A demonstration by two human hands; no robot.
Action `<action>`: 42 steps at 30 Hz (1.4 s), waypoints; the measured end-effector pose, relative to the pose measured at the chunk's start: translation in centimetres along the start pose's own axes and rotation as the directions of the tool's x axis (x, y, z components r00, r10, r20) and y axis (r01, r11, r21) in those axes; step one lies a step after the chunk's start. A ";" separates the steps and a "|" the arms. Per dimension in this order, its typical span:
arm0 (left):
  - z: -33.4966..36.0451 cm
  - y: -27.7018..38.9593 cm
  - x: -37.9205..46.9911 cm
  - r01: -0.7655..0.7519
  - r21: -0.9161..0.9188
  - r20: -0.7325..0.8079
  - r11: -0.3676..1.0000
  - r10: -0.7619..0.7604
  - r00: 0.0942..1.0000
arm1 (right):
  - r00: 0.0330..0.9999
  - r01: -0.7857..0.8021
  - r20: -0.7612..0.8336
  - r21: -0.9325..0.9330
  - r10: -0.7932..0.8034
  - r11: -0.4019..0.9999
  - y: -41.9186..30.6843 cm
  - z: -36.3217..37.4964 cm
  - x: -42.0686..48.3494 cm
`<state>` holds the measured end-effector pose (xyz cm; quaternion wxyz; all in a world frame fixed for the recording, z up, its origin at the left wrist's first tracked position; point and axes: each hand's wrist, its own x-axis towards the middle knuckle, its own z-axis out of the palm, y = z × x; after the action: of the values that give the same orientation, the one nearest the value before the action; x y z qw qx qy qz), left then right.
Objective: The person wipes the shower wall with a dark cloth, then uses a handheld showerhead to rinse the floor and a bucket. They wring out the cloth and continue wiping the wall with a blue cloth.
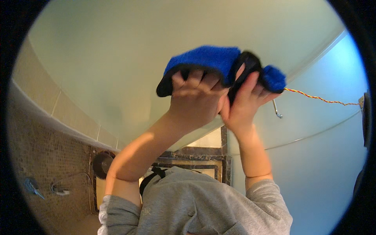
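Note:
A blue towelling cloth [202, 57] with a black edge is held up in front of a large pale, smooth panel. My left hand [195, 97] grips it from below, with the fingertips tucked under the edge. Close by on the right, my right hand [246, 100] clutches a bunched part, and a blue end sticks out past its fingers. Between both hands runs a dark, folded stretch that looks like the same cloth; part of it is hidden by the fingers. Whether the cloth touches the panel cannot be told.
The pale panel [117, 58] fills the upper view. A twisted red-and-yellow cord [320, 99] stretches rightward from behind the cloth. Below it is a bent metal rod [276, 109]. At lower left are a dark round bin [102, 165], a faucet [60, 190] and a blue brush-like object [33, 187].

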<state>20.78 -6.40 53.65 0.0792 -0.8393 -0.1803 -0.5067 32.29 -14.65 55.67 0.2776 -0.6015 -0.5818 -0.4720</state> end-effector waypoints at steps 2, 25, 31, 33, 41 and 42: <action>-0.6 0.3 -0.5 -0.022 -0.045 0.165 0.999 0.029 0.986 | 0.984 -0.073 0.163 -0.009 0.073 0.997 -1.6 -0.2 -1.4; -5.7 -1.2 8.1 -0.195 -0.072 -0.094 0.978 0.188 0.978 | 0.989 -0.146 -0.026 -0.019 0.146 0.989 -0.9 -1.6 6.8; -8.2 -6.4 6.0 -0.146 0.103 -0.111 0.984 0.157 0.981 | 0.999 -0.037 -0.026 0.022 0.038 0.999 -6.5 0.9 8.9; -8.8 -8.7 4.1 -0.098 0.123 -0.111 0.987 0.112 0.987 | 0.996 0.073 0.046 -0.026 -0.072 0.997 -8.5 1.8 8.9; -12.6 -16.0 1.1 0.048 0.108 -0.080 0.993 -0.039 0.996 | 0.979 0.205 0.009 0.039 -0.206 0.978 -15.0 3.8 12.6; -12.7 -16.9 1.7 0.039 0.099 -0.124 0.994 -0.027 0.992 | 0.981 0.186 0.039 0.047 -0.187 0.982 -15.1 4.0 13.8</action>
<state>4.58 5.60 60.37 0.1242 -0.7985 -0.2146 -0.5486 17.10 -2.57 63.08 0.2322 -0.5484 -0.6514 -0.4701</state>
